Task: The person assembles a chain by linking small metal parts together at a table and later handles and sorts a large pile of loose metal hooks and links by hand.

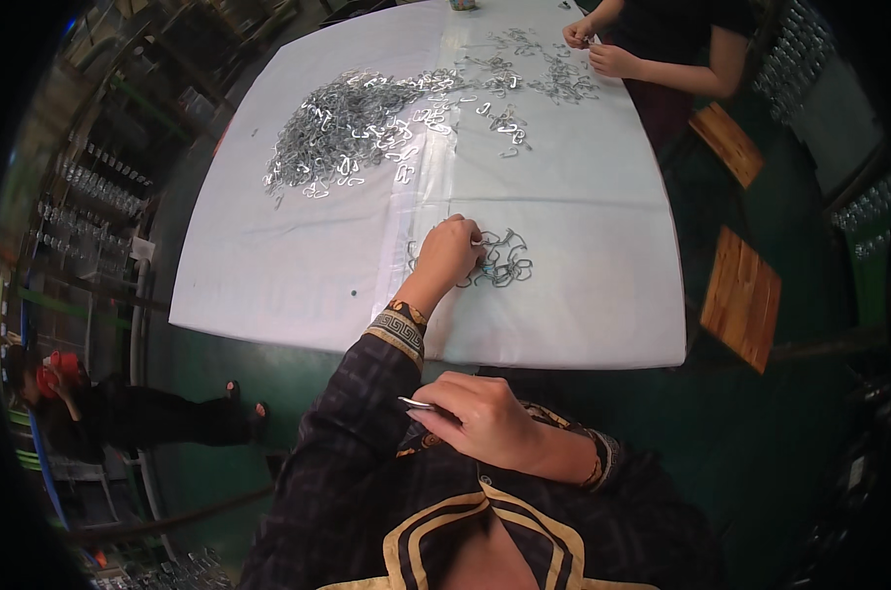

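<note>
L hand (452, 248) is out at the small pile (509, 270) on the white table (583, 329), fingers bent & close together among the links; can't tell if one's pinched, knuckles block the view. R hand (489, 418) is up near the chest, thumb & forefinger closed on a thin silver bit (418, 403), poss. a link, too small to be sure. Step in hand looks like pick-up w/ the L, the R keeping its piece ready. Next move prob. calls for a light fingertip pinch: links overlap, so 1 could drag its neighbours. Main heap (342, 128) lies farther up-table, left of centre, well apart from the small pile. Co-worker's hands (612, 61) are at the far R edge, near more loose links (568, 77).
</note>
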Demonstrator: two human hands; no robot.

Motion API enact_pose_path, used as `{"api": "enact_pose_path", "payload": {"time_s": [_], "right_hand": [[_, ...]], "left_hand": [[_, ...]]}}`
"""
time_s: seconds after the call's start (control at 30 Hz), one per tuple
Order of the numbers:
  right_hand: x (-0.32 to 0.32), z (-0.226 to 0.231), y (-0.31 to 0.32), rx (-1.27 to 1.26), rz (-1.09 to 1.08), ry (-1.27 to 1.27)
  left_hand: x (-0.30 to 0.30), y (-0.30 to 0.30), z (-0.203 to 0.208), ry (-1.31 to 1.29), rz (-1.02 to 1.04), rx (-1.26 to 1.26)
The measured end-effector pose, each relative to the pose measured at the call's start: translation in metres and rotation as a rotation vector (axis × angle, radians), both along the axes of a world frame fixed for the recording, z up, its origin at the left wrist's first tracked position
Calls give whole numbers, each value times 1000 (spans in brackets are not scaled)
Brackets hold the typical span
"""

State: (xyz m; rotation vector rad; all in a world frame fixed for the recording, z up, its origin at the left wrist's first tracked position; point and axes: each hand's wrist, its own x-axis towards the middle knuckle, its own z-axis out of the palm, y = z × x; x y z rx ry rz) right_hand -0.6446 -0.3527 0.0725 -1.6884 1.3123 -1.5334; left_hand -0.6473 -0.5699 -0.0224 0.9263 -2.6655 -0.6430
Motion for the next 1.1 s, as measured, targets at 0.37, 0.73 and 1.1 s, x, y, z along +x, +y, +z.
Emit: {"api": "enact_pose_path", "payload": {"time_s": [0.37,0.73,1.1], "right_hand": [[0,-3,-4,-49,-41,-14],[3,-4,-4,-59,-29,14],[3,-2,-2,-59,-25,32]], "left_hand": [[-3,17,-4,-13,-119,-30],[5,35,6,79,-229,12],[5,20,-6,148,-287,-8]]}}
